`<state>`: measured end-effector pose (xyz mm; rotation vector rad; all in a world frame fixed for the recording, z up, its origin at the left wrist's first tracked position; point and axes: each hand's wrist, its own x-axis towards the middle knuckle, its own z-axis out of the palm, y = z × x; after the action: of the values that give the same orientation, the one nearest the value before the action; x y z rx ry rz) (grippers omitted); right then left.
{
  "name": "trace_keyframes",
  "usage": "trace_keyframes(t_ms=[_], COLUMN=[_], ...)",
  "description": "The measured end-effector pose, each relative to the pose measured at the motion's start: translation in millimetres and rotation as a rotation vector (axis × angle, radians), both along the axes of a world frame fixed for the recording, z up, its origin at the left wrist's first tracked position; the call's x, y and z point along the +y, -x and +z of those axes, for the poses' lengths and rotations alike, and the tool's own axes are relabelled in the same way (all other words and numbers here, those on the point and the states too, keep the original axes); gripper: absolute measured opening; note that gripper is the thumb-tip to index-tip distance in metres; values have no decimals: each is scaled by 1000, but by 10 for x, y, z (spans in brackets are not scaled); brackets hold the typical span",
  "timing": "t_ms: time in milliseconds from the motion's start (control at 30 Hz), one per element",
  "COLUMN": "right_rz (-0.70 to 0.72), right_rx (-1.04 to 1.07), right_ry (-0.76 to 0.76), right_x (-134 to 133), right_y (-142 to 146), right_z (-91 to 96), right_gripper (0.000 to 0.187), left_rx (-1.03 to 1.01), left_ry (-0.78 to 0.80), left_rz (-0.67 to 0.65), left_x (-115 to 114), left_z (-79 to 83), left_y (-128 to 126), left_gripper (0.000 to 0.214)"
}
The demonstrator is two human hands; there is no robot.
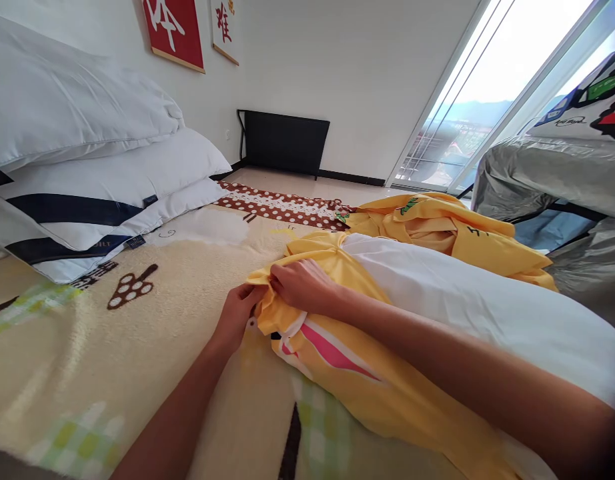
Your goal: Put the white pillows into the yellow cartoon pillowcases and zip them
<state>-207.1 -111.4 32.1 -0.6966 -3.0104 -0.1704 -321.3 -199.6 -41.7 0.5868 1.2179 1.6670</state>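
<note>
A yellow pillowcase (337, 340) with pink and white printed shapes lies along a white pillow (467, 287), covering its near side and its far-left end. My left hand (236, 313) pinches the gathered left edge of the pillowcase between thumb and fingers. Just right of it, my right hand (305, 283) is closed on the bunched fabric of the same end. My right forearm reaches across the pillow from the lower right. Some fingertips of both hands are hidden in the folds.
A cream patterned blanket (187, 280) is spread underneath. White pillows (112, 173) are stacked at the left. Another yellow cloth (437, 220) lies crumpled behind the pillow. Grey plastic-wrapped things (552, 173) stand at the right by the window. A black panel (285, 143) leans at the far wall.
</note>
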Motion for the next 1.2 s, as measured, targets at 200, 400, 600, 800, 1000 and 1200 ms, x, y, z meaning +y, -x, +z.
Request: trace_keyframes(t_ms=[200,400,600,800,1000,1200], right_rz=[32,-24,-41,-24,89,305], right_rx=[54,153,194,378,306,69], right_ry=[-24,221,301,460,337,87], right_x=[-2,-168,-304,-391,-435,-399], right_y=[-14,-11,23,24,3,-19], right_z=[-11,53,15,13,-56,-153], right_gripper=[24,40,29,25,24,14], left_rx=[-113,-246,-206,-296,-350,-402], left_ry=[-19,-80,-146,-182,-207,-163], left_rz=[-14,18,13,-37,-18,-9], left_x=[-7,9,-22,-12,3,19], left_z=[-3,-14,47,35,43,-15], left_y=[22,46,36,44,26,54], left_gripper=[30,27,20,18,23,19])
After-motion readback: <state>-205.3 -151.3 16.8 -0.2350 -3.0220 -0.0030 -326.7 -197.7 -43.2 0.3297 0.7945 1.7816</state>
